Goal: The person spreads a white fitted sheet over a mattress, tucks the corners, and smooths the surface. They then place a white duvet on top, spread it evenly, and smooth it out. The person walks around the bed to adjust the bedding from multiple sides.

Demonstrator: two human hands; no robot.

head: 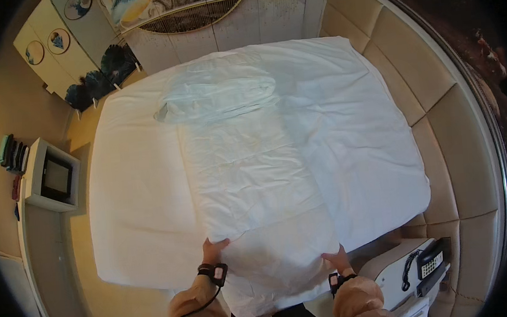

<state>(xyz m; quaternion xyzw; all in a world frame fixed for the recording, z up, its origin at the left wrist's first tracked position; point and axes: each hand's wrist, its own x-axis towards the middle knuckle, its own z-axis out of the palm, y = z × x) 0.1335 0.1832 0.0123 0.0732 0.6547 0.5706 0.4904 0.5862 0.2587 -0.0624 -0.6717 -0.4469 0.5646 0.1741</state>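
A long, folded white quilt (255, 180) lies across the bed, from near its far side to the near edge, where its end hangs towards me. My left hand (215, 249) grips the quilt's left edge, thumb on top and the other fingers hidden beneath. At the right edge, my right hand (336, 259) holds it in the same way. A bunched, pale bluish-white cloth (222, 96) rests at the quilt's far end. Beneath everything, a white sheet (144, 189) covers the mattress and shows on both sides. Each wrist wears a black strap with a small device.
A padded beige headboard (458, 151) borders the bed's right side. At lower right stands a bedside cabinet (387, 273) with a black corded telephone (431, 263) beside it. Wardrobe doors (234, 30) rise beyond the bed. A white box-like unit (38, 175) and stacked folded clothes (12, 155) are at left.
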